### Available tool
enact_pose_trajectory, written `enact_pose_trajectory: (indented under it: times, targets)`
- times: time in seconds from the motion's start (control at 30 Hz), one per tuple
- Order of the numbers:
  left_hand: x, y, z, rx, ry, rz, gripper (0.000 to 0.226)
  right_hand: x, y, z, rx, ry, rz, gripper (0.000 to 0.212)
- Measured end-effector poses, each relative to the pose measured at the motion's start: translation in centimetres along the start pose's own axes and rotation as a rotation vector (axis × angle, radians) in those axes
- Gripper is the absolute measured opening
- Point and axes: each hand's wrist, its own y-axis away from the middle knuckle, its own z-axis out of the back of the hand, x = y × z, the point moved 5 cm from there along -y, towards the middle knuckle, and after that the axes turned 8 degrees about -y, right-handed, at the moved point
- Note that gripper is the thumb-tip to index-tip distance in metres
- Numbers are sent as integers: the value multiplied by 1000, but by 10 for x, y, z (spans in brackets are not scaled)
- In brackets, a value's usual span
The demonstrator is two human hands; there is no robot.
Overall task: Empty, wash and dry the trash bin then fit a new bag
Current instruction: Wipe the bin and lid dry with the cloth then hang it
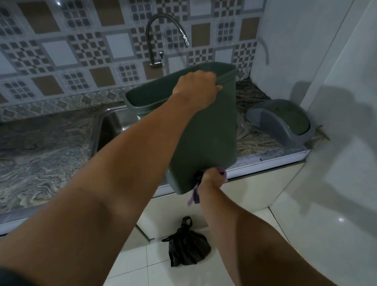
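Observation:
The dark green trash bin (206, 131) is tilted over the sink, its open mouth pointing away toward the tap. My left hand (196, 85) grips the bin's rim from above. At the bin's bottom edge, my right hand (212, 176) holds a purple cloth (195, 194) pressed against the base, and a strip of it hangs down. The bin's grey swing lid (280, 120) lies on the counter to the right. A tied black trash bag (187, 245) sits on the white floor tiles below.
A steel sink (114, 125) is set in the marbled counter (35, 159), under a curved tap (166, 34) on the patterned tile wall. A white wall or panel (344, 91) closes the right side. White cabinets stand under the counter.

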Motion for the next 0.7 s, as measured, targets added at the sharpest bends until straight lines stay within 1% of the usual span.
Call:
enact_pose_trajectory:
  times: [0.07, 0.1, 0.17, 0.23, 0.3, 0.33, 0.4, 0.47, 0.5, 0.57, 0.63, 0.67, 0.7]
  targets:
    - [3, 3, 0, -10, 11, -17, 44, 18, -11, -6, -29, 64, 90, 20]
    - [3, 4, 0, -16, 16, -28, 44, 30, -11, -9, -42, 113, 173, 14]
    - [3, 5, 0, -24, 30, -42, 44, 60, -6, -18, -41, 199, 341, 13]
    - [3, 5, -1, -23, 46, -43, 45, 87, 11, -34, 73, 207, 462, 24]
    - [5, 4, -1, -28, 54, -35, 44, 105, 27, -56, 198, 203, 588, 45]
    - [7, 4, -1, -36, 53, -31, 44, 112, 35, -65, 224, 208, 657, 51]
    - [11, 4, -1, -59, 54, -25, 43, 126, 43, -82, 254, 198, 774, 55]
    - [15, 6, 1, -84, 59, -34, 41, 140, 49, -92, 262, 190, 867, 54]
    - [16, 8, 2, -99, 54, -41, 40, 150, 53, -94, 293, 193, 900, 53]
    - [21, 13, 4, -149, 31, -60, 37, 168, 49, -93, 331, 209, 877, 49]
    - [28, 19, 7, -228, -1, -108, 39, 182, 19, -90, 309, 301, 697, 47]
    - [30, 24, 7, -269, -22, -141, 40, 187, 3, -90, 337, 310, 562, 46]
    - [31, 28, 7, -312, -42, -179, 41, 189, -18, -93, 413, 272, 406, 46]
